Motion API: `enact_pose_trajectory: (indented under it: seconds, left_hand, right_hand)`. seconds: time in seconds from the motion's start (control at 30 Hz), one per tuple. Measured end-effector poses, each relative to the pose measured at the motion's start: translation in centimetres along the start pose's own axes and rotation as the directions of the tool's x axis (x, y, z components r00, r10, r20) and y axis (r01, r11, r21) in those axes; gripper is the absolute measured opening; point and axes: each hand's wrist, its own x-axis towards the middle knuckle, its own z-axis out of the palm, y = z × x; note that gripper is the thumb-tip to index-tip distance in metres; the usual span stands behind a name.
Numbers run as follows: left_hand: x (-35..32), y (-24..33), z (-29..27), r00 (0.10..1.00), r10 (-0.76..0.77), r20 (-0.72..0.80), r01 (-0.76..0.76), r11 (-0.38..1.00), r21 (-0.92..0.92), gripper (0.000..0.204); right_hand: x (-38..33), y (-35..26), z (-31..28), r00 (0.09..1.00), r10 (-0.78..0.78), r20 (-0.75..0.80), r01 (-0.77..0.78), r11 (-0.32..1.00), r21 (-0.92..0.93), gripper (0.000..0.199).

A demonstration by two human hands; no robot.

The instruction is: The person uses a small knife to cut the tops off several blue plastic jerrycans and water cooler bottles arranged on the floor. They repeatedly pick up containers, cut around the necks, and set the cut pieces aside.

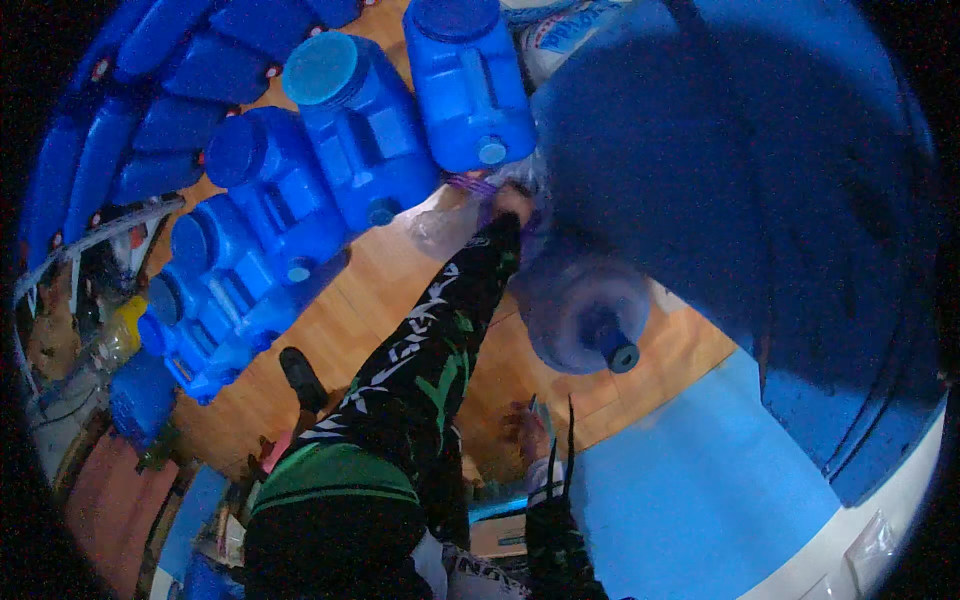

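Note:
My left arm, in a black sleeve with white and green print, stretches forward to the gap between a blue jug (470, 90) and a big dark blue round shape. At its end my left hand (514, 204) is dim and blurred beside clear plastic wrap (440, 228) and purple bands (474, 184); its fingers do not show clearly. Just right of that arm is a clear round water bottle (585, 300) with a dark neck (618, 352) facing me. Lower down, my right hand (530, 430) hangs above the floor, fingers apart, apart from the bottle.
Several blue jugs (370, 130) line up diagonally on the wood-pattern floor (350, 300), with more stacked at far left. The large dark blue round shape (740, 200) fills the right. A light blue surface (710, 480) lies below it. A dark slipper (300, 378) shows left of my arm.

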Motion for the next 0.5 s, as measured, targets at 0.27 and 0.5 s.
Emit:
enact_pose_trajectory:
  seconds: [0.27, 0.5]
  left_hand:
    - [4.2, -3.5, 1.6, 0.97, 0.015, 0.245, -0.08, 0.963, 0.258, 0.055]
    - [0.8, -2.2, -2.2, 0.977, 0.12, 0.174, -0.139, 0.985, 0.103, 0.049]
  right_hand:
    - [-2.4, -1.5, 2.0, 0.994, -0.097, 0.051, 0.096, 0.995, 0.025, 0.037]
    - [-4.5, -4.2, 3.7, 0.986, -0.128, 0.103, 0.133, 0.99, -0.042, 0.036]
